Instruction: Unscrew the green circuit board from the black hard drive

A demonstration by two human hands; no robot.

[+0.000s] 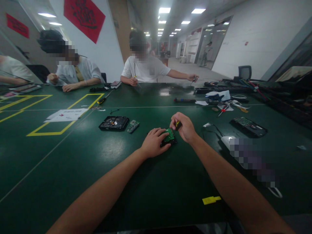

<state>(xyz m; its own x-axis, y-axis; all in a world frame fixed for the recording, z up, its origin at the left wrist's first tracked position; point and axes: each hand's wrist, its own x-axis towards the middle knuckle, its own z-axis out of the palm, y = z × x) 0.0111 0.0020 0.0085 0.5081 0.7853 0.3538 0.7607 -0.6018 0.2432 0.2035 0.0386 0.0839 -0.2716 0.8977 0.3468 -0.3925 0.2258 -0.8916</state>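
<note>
- hard drive (169, 136) sits on the green table (156, 195), mid-table just ahead of the person, green circuit-board side up
- left hand (154, 142) lies on top of it, fingers stretched flat across the board and pinning it down; not wrapped around it
- right hand (185, 126) is just beside the drive's far right corner, fist closed around a screwdriver (178, 124) with a black-and-yellow handle; tip is hidden by the fingers, so can't tell whether it touches the board
- both forearms are bare and come in from the bottom edge
- left of the hands, near: open drive (114, 123) with platter exposed, and a loose circuit board (133, 126) just beside it
- further left: white paper sheet (65, 115) across yellow tape lines (60, 131)
- right: another drive (248, 126) board side up, black cable near it, and a small red screwdriver (223, 110) further back
- near edge, right of centre: yellow tag (211, 200) flat on the table
- far side: a person in a white T-shirt (146, 70) with one arm stretched out over the table; a second person (78, 73) sits at far left with forearms on the table
</note>
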